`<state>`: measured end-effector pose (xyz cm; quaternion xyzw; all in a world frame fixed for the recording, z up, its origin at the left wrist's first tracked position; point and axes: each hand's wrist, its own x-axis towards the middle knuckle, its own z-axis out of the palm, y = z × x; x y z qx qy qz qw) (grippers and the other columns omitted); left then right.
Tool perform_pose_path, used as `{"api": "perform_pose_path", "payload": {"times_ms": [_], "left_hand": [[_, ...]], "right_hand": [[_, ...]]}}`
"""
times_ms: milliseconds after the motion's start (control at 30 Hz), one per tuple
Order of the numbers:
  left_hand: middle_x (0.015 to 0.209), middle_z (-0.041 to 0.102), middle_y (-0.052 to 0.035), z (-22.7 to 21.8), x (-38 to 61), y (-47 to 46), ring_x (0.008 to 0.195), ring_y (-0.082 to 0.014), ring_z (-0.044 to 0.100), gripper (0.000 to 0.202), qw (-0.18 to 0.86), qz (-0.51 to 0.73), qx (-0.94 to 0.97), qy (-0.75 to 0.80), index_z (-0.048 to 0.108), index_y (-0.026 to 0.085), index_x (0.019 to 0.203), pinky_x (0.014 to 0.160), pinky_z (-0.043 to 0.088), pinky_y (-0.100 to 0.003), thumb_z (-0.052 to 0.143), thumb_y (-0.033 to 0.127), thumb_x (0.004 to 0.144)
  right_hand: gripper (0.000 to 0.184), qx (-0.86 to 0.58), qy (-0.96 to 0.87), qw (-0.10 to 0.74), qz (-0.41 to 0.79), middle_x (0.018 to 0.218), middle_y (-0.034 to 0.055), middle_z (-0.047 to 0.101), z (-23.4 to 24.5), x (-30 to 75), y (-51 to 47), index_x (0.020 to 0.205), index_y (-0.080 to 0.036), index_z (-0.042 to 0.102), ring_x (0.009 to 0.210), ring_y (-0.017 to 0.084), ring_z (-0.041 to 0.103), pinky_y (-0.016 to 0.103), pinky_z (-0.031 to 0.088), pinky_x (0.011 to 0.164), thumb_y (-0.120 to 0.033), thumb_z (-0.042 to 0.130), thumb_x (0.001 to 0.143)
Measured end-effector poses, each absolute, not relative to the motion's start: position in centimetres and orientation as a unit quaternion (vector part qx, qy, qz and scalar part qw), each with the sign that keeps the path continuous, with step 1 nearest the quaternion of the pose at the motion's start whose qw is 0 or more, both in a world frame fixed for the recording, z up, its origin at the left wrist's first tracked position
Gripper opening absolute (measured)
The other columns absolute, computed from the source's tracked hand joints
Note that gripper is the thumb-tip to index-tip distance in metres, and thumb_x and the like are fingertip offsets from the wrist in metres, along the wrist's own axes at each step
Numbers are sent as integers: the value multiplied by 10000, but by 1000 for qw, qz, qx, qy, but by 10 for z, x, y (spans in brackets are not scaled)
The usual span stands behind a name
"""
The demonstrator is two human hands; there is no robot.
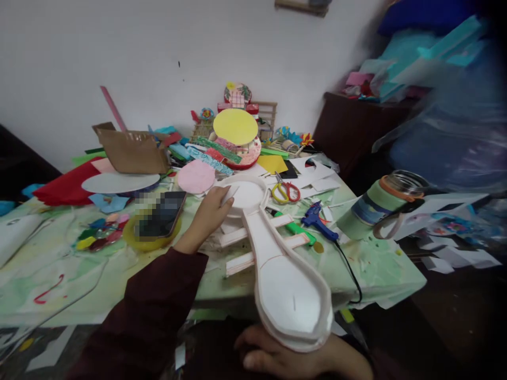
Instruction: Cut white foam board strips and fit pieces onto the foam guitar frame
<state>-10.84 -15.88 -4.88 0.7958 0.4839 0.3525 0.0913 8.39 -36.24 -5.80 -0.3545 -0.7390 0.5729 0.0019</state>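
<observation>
A long white cardboard shape (291, 295) with raised edge strips runs from the tabletop out past its front edge. It has a round far end, a narrow neck and a wide near end. My left hand (212, 214) is at the round end, its fingers pinching a small white cardboard strip (231, 195) beside the rim. Short white strips stick out at both sides of the neck. Under the wide near end lies my right hand (273, 351), fingers loosely bent and apart, partly hidden by the cardboard; I see no grip on it.
Scissors (285, 192), a blue glue gun (316, 217) and a green cutter (295, 228) lie right of the shape. A green flask (376, 206) stands at the right edge. To the left are a phone (162, 214) on a yellow roll and a cardboard box (132, 150).
</observation>
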Motion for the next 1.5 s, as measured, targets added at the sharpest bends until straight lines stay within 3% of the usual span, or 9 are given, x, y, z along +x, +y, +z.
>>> {"api": "perform_pose_path", "payload": {"times_ms": [133,267,467,567,733,800,967,1267,1500], "left_hand": [[1070,626,-119,-42,-112,-162,1026,-237,553,414,70,331,800,496,576,101,1193,917,443,-377,487,324,855],[1148,650,-115,-38,-107,-169,1005,-235,600,434,88,336,799,491,590,113,1195,904,459,-366,553,352,834],[1124,673,-91,-31,-88,-183,973,-230,634,416,84,295,846,437,580,159,1199,849,484,-350,570,386,851],[1043,687,-87,-26,-76,-192,954,-233,641,337,55,228,881,411,587,163,1144,798,484,-325,558,356,869],[1028,681,-69,-20,-44,-200,955,-228,637,250,38,155,925,346,579,189,1098,766,471,-306,546,308,881],[1013,681,-65,-21,-27,-199,938,-225,639,238,40,135,936,323,576,191,1086,749,466,-300,549,306,880],[994,677,-73,-26,6,-192,945,-234,629,250,42,105,950,291,586,175,1062,753,460,-309,531,345,888],[1009,672,-71,-43,-3,-177,930,-226,623,185,81,63,935,340,618,173,991,764,466,-313,489,242,877],[1004,655,-95,-45,5,-185,938,-228,609,200,68,113,932,337,614,148,1002,810,491,-349,466,239,902]], "right_hand": [[660,-286,-708,55,643,1122,137,639,-48,106,-362,1265,-152,535,995,195,589,310,445,871,-648,339,877],[875,-264,-472,215,813,863,129,645,-88,96,-358,1021,-115,575,756,169,612,317,460,724,-861,222,732],[626,-329,-455,199,803,738,60,608,-90,67,-355,834,-192,580,637,158,568,317,453,652,-793,437,726],[354,-362,-614,197,673,813,40,657,-55,82,-350,880,-243,630,758,187,612,318,478,723,-565,488,850],[262,-535,-710,424,174,1044,78,658,-18,147,-295,1041,-223,634,973,229,593,373,469,872,-380,592,835],[461,-527,-741,409,75,1212,132,593,-17,171,-267,1160,-181,597,1143,285,516,447,410,971,-393,687,761],[133,-498,-796,317,135,868,60,680,-26,202,-233,923,-176,669,819,179,612,310,474,760,-211,559,855],[241,-551,-788,273,27,956,92,639,-39,265,-237,1021,-163,659,909,205,568,309,440,801,-190,447,911],[177,-578,-810,93,-35,871,74,656,-41,236,-242,899,-175,659,884,213,568,320,363,824,-216,488,907]]}}
